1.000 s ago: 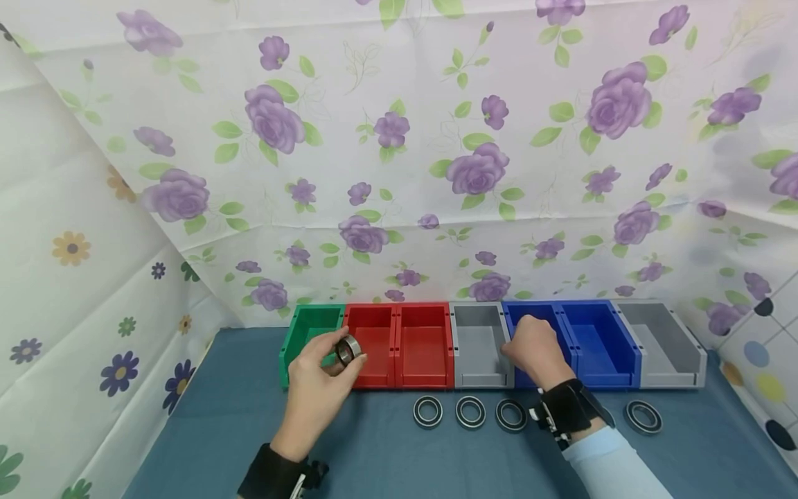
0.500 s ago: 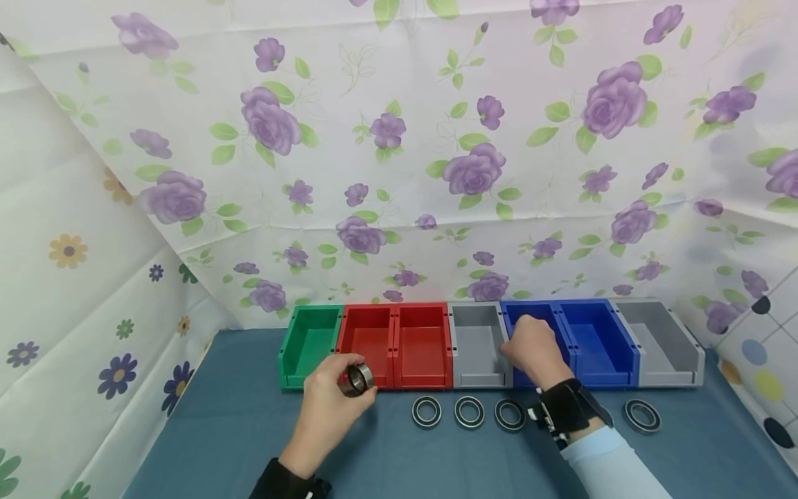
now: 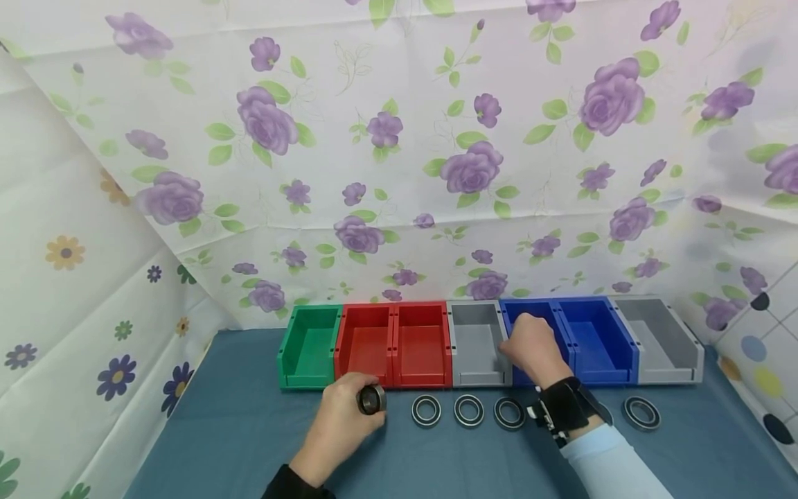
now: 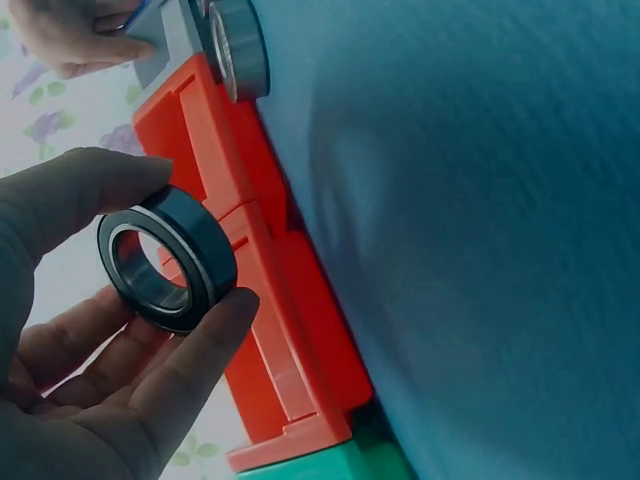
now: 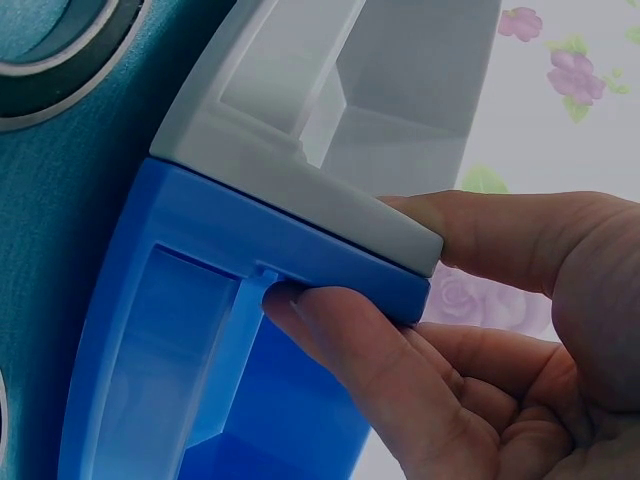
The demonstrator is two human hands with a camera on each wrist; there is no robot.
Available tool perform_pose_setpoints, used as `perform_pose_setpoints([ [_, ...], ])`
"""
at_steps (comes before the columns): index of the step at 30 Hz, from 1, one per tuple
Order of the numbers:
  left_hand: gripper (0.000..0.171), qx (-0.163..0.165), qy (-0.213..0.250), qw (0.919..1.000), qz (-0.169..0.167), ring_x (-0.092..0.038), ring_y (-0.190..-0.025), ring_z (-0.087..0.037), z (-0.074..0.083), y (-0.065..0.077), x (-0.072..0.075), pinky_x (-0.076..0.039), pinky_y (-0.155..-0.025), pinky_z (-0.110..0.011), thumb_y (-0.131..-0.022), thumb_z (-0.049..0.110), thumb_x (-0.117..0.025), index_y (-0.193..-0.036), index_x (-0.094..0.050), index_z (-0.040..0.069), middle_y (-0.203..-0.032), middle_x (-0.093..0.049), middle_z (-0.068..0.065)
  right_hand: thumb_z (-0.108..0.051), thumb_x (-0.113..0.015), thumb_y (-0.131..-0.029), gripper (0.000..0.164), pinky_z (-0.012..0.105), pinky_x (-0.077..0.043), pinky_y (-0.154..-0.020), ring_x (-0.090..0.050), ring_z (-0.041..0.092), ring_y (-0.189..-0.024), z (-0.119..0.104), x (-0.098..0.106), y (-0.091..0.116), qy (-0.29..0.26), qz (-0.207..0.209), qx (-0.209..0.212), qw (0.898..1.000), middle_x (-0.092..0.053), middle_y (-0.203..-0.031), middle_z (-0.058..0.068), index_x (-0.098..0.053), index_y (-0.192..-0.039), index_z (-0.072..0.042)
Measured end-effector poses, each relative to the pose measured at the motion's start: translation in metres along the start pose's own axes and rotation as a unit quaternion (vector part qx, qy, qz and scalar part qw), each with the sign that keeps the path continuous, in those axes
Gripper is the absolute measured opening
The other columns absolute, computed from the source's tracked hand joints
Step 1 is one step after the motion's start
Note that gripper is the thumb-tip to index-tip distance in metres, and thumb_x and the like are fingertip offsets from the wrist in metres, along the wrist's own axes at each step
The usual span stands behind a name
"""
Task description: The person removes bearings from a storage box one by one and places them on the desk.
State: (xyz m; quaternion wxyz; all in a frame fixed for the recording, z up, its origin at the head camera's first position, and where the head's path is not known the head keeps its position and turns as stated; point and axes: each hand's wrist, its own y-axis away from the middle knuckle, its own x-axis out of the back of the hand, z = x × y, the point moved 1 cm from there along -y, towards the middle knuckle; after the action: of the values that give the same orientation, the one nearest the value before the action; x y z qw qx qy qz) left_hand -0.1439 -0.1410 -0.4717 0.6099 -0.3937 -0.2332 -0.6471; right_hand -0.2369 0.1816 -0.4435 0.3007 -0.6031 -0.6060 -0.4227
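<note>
My left hand [image 3: 339,423] pinches a ball bearing [image 4: 205,245] between thumb and fingertips, above the cloth in front of the red bins. The bearing's ring faces sideways in the left wrist view, with its open bore visible. Over on the right, my right hand [image 3: 535,350] grips the adjoining walls of a grey bin [image 5: 210,150] and a blue bin [image 5: 130,330]. Its thumb lies on the grey side and a finger curls inside the blue one. On the cloth, bearings lie flat before the bins: one [image 3: 427,423], a second [image 3: 469,423] and a third [image 3: 510,425].
A row of bins runs along the back: green [image 3: 307,380], two red [image 3: 422,380], grey, two blue [image 3: 606,378] and another grey [image 3: 670,378]. Another bearing [image 3: 641,425] lies at the right; one beside it is mostly hidden by my right wrist. Flowered sheeting [image 3: 399,173] hangs behind.
My left hand has carried the bearing right and towards me, from before the green bin down to the front of the red bins. My right hand stays on the bin walls.
</note>
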Motion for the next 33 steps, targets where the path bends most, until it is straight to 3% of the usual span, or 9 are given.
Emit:
perform_pose_setpoints([
  [11,0.046,-0.040,-0.031,0.9978,-0.043,-0.053,-0.097,-0.012,-0.001,0.000,-0.008,-0.047,-0.077,-0.028,-0.066,0.017,-0.082,-0.108,-0.064,0.012,-0.105,-0.056,0.003,-0.021,-0.068,-0.079,0.022,0.029,-0.042,-0.047,-0.052,0.018,-0.053,0.000,-0.001,0.001,-0.001,-0.005,-0.003,1.000,-0.053,-0.060,0.005,-0.059,-0.064,-0.008],
  [21,0.047,-0.029,-0.044,0.9952,-0.082,-0.053,-0.094,-0.014,-0.006,-0.002,-0.016,-0.049,-0.072,-0.028,-0.066,0.018,-0.082,-0.109,-0.064,0.010,-0.103,-0.056,0.002,-0.022,-0.068,-0.080,0.023,0.029,-0.043,-0.047,-0.052,0.018,-0.054,-0.001,0.002,0.003,0.001,-0.006,-0.003,1.000,-0.054,-0.060,0.005,-0.060,-0.065,-0.007],
  [33,0.048,-0.040,-0.074,0.9915,-0.099,-0.053,-0.094,-0.013,-0.006,-0.001,-0.019,-0.049,-0.075,-0.030,-0.066,0.018,-0.082,-0.110,-0.065,0.011,-0.104,-0.058,0.001,-0.022,-0.069,-0.079,0.022,0.029,-0.042,-0.047,-0.052,0.019,-0.054,0.000,0.003,0.002,0.000,-0.004,-0.006,1.000,-0.054,-0.061,0.005,-0.060,-0.067,-0.007],
])
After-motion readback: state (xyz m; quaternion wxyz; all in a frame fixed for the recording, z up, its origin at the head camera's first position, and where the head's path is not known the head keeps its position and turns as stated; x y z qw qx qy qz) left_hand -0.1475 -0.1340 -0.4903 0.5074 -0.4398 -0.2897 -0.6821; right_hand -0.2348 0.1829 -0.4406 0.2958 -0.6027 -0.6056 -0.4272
